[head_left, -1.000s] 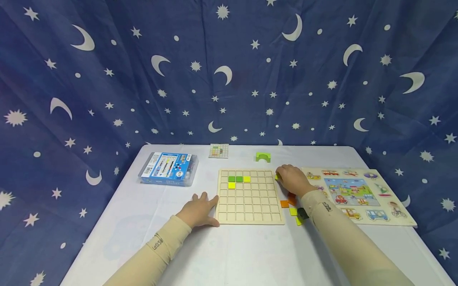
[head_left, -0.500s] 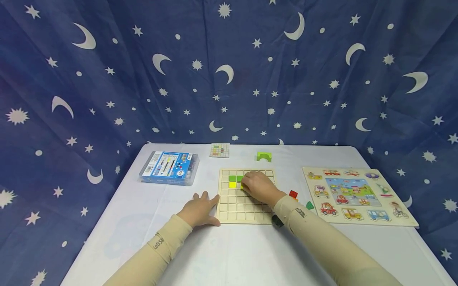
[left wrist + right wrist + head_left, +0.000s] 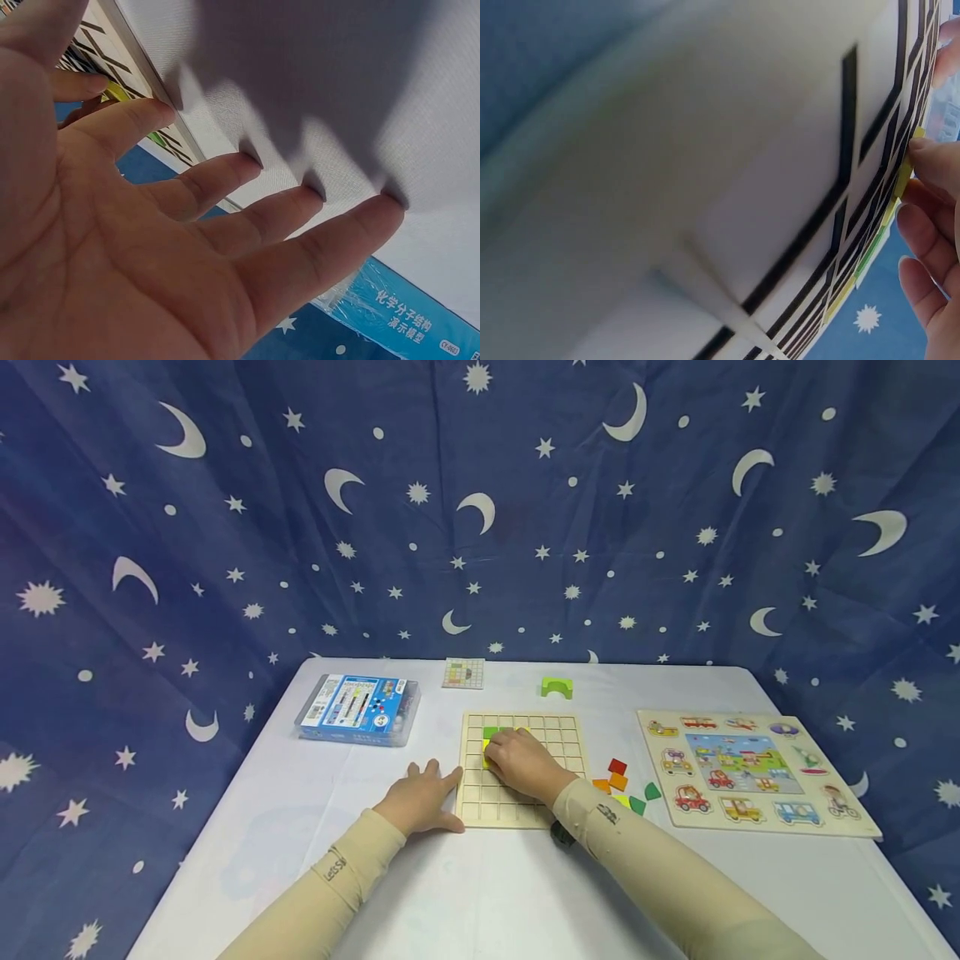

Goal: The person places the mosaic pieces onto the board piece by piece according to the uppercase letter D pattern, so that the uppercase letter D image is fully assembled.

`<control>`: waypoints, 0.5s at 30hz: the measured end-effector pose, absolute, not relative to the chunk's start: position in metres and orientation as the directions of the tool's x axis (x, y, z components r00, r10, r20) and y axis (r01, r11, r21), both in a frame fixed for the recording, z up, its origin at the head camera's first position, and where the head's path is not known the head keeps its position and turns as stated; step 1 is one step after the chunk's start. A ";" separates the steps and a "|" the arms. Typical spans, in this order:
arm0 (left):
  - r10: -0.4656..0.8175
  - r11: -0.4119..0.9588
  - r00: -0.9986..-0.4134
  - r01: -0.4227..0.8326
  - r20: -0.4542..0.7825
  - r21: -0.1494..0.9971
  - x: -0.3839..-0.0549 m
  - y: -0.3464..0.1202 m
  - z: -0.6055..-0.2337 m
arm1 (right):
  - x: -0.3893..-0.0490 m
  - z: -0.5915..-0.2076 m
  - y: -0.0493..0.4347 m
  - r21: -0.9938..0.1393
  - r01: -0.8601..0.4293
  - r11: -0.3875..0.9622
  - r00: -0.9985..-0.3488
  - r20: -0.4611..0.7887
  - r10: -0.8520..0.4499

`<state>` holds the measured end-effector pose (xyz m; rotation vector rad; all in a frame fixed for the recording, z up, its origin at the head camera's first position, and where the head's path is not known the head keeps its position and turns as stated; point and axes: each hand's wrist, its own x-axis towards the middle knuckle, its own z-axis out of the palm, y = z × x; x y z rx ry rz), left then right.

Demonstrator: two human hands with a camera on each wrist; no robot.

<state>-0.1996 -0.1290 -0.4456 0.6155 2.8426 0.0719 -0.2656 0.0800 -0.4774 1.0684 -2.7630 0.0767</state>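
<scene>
The square wooden grid board lies mid-table. My right hand is over its upper left cells and pinches a small yellow tile between thumb and fingers, against the board. A green tile shows just beyond the fingers; neighbouring tiles are partly covered by the hand. At the board's left edge my left hand rests with fingers spread, its thumb and index fingertip at the rim. In the left wrist view several fingertips of this hand touch the white tablecloth.
Right of the board lie loose tiles: red, orange and green. A dark piece sits partly under the right forearm. Around stand a blue-labelled case, a pattern card, a green arch block and a picture puzzle.
From the board's right side, my right hand has carried a yellow tile left over the grid, then slightly lower to a cell near the left columns. The left hand has stayed at the rim.
</scene>
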 end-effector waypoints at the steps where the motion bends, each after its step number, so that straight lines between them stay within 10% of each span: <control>1: 0.414 0.910 -0.885 0.403 -0.214 0.096 -0.200 -0.129 -0.445 | -0.266 -0.478 0.080 0.015 -0.671 0.741 -0.727 0.185 -0.661; 15: 0.384 0.923 -0.893 0.366 -0.237 0.115 -0.200 -0.127 -0.445 | -0.261 -0.474 0.090 -0.048 -0.662 0.748 -0.736 0.230 -0.636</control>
